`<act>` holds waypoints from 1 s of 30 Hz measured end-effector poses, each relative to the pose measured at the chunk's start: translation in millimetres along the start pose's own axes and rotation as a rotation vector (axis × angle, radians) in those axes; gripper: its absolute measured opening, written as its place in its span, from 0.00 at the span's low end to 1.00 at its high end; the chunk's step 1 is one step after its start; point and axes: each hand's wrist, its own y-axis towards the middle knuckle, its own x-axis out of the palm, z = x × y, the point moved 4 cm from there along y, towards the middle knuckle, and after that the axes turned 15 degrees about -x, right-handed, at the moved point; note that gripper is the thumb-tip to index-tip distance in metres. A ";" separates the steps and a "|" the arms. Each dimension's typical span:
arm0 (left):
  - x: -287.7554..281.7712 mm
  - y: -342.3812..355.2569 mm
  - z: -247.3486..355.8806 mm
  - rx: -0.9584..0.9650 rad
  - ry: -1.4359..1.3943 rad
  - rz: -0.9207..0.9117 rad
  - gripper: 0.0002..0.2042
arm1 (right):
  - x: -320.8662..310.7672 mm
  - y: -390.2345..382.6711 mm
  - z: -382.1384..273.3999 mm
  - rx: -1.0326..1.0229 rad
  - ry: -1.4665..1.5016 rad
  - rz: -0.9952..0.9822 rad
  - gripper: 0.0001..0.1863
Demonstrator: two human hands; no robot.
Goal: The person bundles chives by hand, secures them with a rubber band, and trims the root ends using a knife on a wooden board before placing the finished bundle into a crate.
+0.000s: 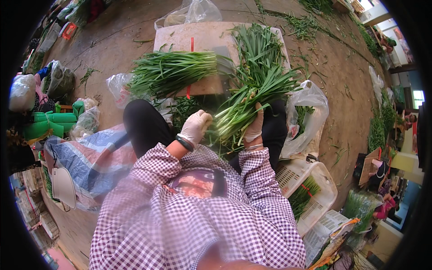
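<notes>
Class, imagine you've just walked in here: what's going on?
A seated person holds a loose bunch of green stalks in the gloved right hand. The gloved left hand, fingers curled, is near the pale stalk ends; whether it grips anything is unclear. On the board in front, one pile lies across a red strip, with more greens to its right.

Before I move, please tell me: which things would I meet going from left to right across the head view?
Striped sheet → left hand → right hand, holding a leafy green bunch → clear plastic bag → greens on the floor.
</notes>
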 end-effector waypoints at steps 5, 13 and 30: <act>-12.4 1.1 -26.4 -0.393 0.148 -0.230 0.07 | -32.1 10.8 -9.7 -0.017 -0.044 -0.018 0.21; 9.3 24.0 26.9 -0.579 -0.660 -0.653 0.30 | 10.5 -10.8 2.3 0.090 -0.035 -0.042 0.19; 85.5 22.8 11.5 -0.867 -0.715 -0.662 0.25 | -31.7 -19.1 0.2 0.228 -0.594 0.002 0.21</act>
